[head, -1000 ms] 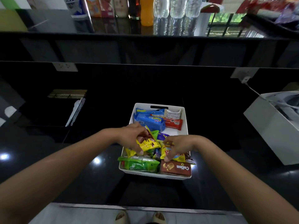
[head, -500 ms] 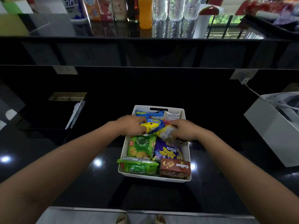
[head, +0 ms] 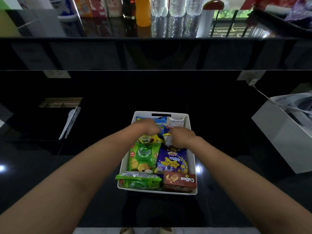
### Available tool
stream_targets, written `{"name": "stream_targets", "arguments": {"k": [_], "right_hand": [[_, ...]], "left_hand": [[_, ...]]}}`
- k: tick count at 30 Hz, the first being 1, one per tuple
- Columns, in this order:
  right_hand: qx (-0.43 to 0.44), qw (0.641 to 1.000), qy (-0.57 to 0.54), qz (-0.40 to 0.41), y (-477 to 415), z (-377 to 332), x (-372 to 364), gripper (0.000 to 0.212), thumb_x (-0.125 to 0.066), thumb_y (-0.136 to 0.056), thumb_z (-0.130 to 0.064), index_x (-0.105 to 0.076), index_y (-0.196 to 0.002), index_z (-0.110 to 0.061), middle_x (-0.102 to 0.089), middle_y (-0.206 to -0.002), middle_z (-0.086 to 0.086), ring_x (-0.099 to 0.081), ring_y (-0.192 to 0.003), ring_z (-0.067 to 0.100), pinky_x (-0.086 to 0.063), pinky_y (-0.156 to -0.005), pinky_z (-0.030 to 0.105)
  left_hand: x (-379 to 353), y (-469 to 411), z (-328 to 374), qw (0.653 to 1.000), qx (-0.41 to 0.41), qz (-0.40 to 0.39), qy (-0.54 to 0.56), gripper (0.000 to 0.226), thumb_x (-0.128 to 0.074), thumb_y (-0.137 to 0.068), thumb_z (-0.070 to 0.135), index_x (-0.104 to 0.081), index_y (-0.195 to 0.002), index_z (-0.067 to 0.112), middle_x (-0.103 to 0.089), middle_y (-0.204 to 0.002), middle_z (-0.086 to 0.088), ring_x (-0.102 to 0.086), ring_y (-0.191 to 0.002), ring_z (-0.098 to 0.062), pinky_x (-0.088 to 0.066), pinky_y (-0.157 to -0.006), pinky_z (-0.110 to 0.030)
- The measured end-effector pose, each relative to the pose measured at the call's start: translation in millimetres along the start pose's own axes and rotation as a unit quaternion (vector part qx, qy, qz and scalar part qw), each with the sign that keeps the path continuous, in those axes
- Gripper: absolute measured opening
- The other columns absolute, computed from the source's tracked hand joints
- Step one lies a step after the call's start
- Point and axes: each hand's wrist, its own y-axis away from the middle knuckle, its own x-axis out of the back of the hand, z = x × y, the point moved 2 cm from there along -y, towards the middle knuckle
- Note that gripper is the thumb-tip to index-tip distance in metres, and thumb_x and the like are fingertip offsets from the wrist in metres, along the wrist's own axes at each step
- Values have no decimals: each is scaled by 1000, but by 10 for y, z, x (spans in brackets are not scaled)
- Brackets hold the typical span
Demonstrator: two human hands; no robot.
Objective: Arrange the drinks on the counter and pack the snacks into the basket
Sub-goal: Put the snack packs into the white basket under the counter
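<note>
on the far left of the black desk (head: 50, 174) sits one dark wire tray (head: 59, 122), apart from everything else. in the middle stands one white basket (head: 191, 159) holding snacks: at its near edge one green packet (head: 138, 180) lying flat and one brown collon box (head: 179, 181), behind them one green chip bag (head: 143, 157) and one purple star bag (head: 172, 162), and at the far end one blue packet (head: 162, 119) beside one white-and-red packet (head: 176, 122). the left hand (head: 145, 126) is curled around one yellow packet (head: 151, 139) at the basket's middle; the right hand (head: 181, 136) pinches a small silvery wrapper (head: 167, 139) just beside it. half a second ago both hands were a little nearer the far end, and a second ago they covered the two middle bags, which now lie in plain view. on the upper ledge stand one orange bottle (head: 143, 11) and three clear bottles (head: 176, 6). on the right sits one white box (head: 278, 132).
</note>
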Motion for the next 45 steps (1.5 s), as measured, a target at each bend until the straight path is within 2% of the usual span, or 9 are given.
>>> {"name": "stream_targets", "arguments": {"k": [3, 6, 9, 14, 21, 29, 34, 41, 45], "right_hand": [[6, 999, -32, 14, -6, 45, -42, 45, -53, -93, -22, -44, -137, -18, -59, -127, 11, -58, -115, 30, -47, -84, 35], [8, 994, -58, 89, 7, 116, -68, 45, -55, -89, -18, -43, -133, -17, -61, -124, 12, -55, -114, 32, -45, -82, 37], [7, 991, -60, 120, 19, 214, -100, 45, -59, -89, -26, -48, -132, -22, -57, -131, 5, -48, -123, 28, -39, -93, 37], [16, 991, -63, 115, -6, 252, -129, 37, -52, -95, -29, -54, -132, -24, -64, -126, 7, -56, -118, 28, -45, -88, 36], [-20, 996, -49, 71, -98, 233, -107, 43, -47, -99, -30, -44, -142, -25, -55, -137, 7, -47, -127, 29, -39, -96, 38], [42, 958, -68, 274, 387, 94, -112, 24, -59, -83, -15, -61, -108, -16, -60, -108, 4, -51, -103, 27, -39, -81, 38], [60, 986, -148, 39, 455, 1, -157, 20, -49, -92, -13, -67, -98, -16, -67, -103, 4, -62, -95, 26, -51, -72, 35], [75, 997, -27, 3, 357, -24, -109, 66, -63, -83, -56, -48, -139, -26, -52, -139, 2, -45, -128, 26, -43, -99, 40], [70, 997, 10, -18, 306, 58, -135, 58, -65, -85, -44, -48, -138, -29, -54, -137, 2, -47, -126, 26, -41, -98, 39]], "left_hand": [[34, 4, -47, 987, -56, 34, 146, 55, -36, -99, 50, -63, -105, 2, -60, -103, -26, -60, -93, -31, -45, -80, -39], [96, 33, -192, 971, -116, -4, 211, 50, -51, -90, 55, -58, -115, 12, -62, -115, -13, -59, -108, -27, -44, -90, -35], [94, 97, -411, 981, -119, -54, 142, 71, -74, -76, 47, -44, -134, 17, -50, -139, -3, -49, -127, -19, -41, -103, -31], [-98, 70, -442, 990, -111, 21, -81, 52, -67, -85, 33, -45, -131, 25, -59, -126, -5, -58, -111, -23, -48, -82, -33], [-182, -35, -414, 993, -94, 17, -75, 49, -51, -96, 34, -39, -141, 19, -51, -139, -8, -50, -125, -26, -43, -88, -30], [-188, 381, -420, 944, -203, 243, -98, 29, -57, -89, 22, -52, -117, 17, -56, -117, -4, -53, -111, -23, -41, -84, -32], [-361, 436, -423, 983, -173, 60, -18, 22, -58, -89, 31, -55, -109, 22, -60, -115, 2, -57, -107, -20, -48, -80, -32], [-484, 412, -431, 996, -73, 23, -42, 58, -58, -88, 46, -37, -137, 23, -55, -133, -3, -64, -99, -24, -43, -66, -27], [-450, 423, -440, 994, -47, 12, -93, 60, -57, -86, 52, -38, -136, 24, -61, -121, -4, -61, -103, -25, -44, -67, -30]]}}
